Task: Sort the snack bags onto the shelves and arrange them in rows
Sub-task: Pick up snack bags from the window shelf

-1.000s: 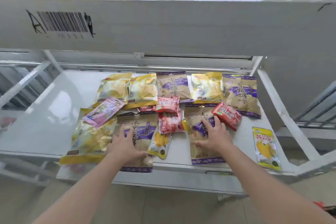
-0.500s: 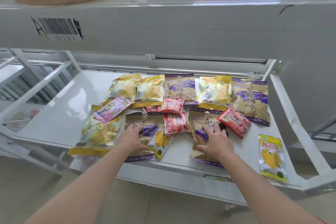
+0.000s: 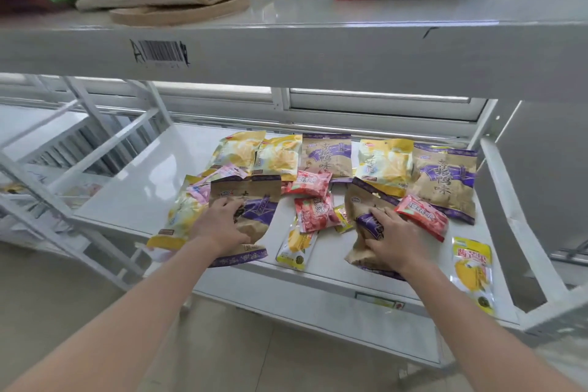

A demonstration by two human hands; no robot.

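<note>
The left hand grips the left brown bag and the right hand the right brown bag, both seemingly light, crinkly and slippery, best held mid-body.

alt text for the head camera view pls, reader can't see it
The left hand grips one brown-and-purple snack bag and the right hand grips another brown-and-purple bag on a white shelf. Yellow bags, red bags and a pink bag lie scattered around them.
</note>
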